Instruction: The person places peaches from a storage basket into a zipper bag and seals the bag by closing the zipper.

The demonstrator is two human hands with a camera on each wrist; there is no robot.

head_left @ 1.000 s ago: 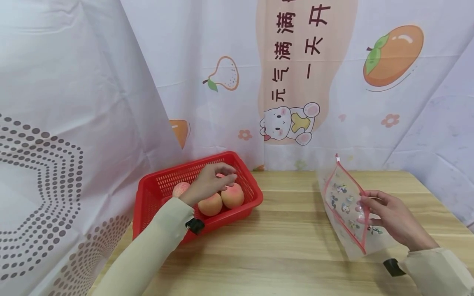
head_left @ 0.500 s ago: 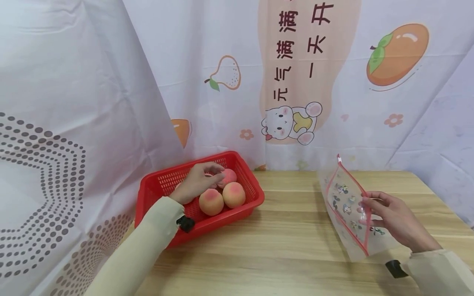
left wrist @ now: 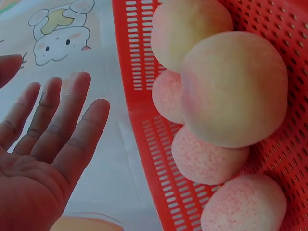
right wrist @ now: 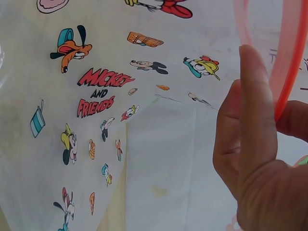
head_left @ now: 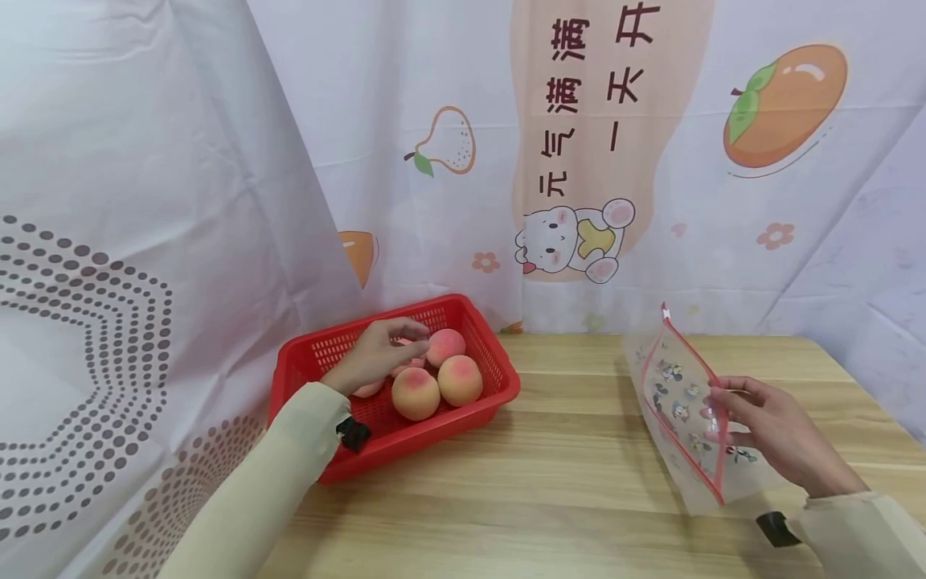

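Observation:
Above the red basket (head_left: pixel 434 426), my left hand (head_left: pixel 376 354) hovers with relaxed fingers and nothing in them. Several peaches lie in the basket, among them a front peach (head_left: pixel 415 394) and a pinker one (head_left: pixel 445 347) behind. The left wrist view shows the hand (left wrist: pixel 53 144) apart from the peaches, its fingers extended beside the basket's wall, and a large peach (left wrist: pixel 236 89) on top of others. My right hand (head_left: pixel 774 426) pinches the pink-edged rim of a clear zip bag (head_left: pixel 680 410) printed with cartoon figures, holding its mouth apart.
The wooden table (head_left: pixel 550 482) stretches between basket and bag. A printed cloth (head_left: pixel 448 217) hangs behind it, and a dotted cloth (head_left: pixel 145 241) hangs down the left side, close to the basket.
My left hand has drawn back to the left over the basket, uncovering more of the peaches. The right hand keeps its hold on the zip bag, and the view has shifted slightly.

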